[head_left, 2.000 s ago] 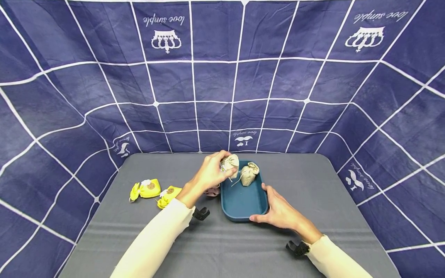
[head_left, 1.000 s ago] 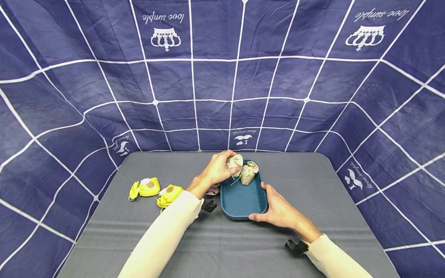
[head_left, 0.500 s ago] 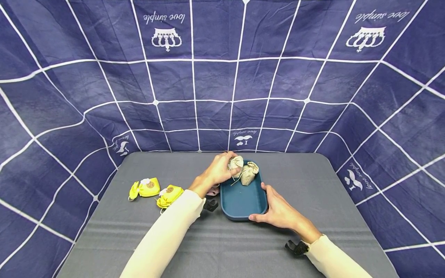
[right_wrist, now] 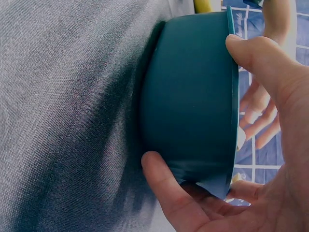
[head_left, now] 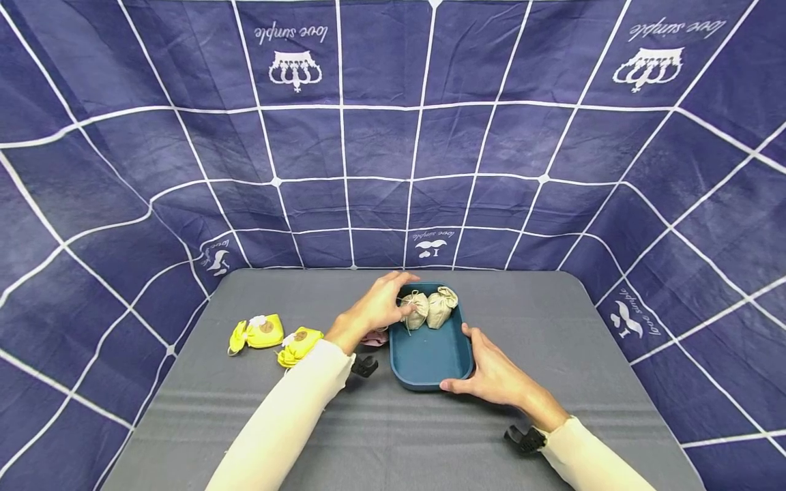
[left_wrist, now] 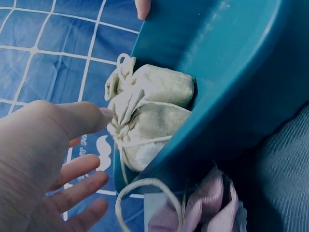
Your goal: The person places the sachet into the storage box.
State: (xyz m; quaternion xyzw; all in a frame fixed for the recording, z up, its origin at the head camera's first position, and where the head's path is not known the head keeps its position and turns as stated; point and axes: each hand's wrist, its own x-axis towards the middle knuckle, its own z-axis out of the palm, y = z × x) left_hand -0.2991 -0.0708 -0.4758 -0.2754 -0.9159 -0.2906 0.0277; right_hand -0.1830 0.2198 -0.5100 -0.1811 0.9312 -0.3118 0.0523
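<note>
A blue box (head_left: pixel 430 354) with rounded corners stands on the table, two beige drawstring pouches side by side at its far end. My left hand (head_left: pixel 382 303) is over the box's far left corner, fingers spread. In the left wrist view its thumb tip is right at the gathered neck of the nearer pouch (left_wrist: pixel 149 125), and the other pouch (left_wrist: pixel 166 86) lies beyond. My right hand (head_left: pixel 497 372) grips the box at its near right corner; in the right wrist view the thumb is on the rim and the fingers are against the wall.
Two yellow pouches (head_left: pixel 265 332) (head_left: pixel 299 346) with white flowers lie on the grey table to the left. A pink pouch (left_wrist: pixel 203 205) sits against the box's left side, partly behind my left wrist. Blue checked cloth (head_left: pixel 381 143) hangs behind and at both sides.
My left hand has carried the second beige pouch rightward and down into the box beside the first, and its fingers have come off it. The right hand and box have stayed put.
</note>
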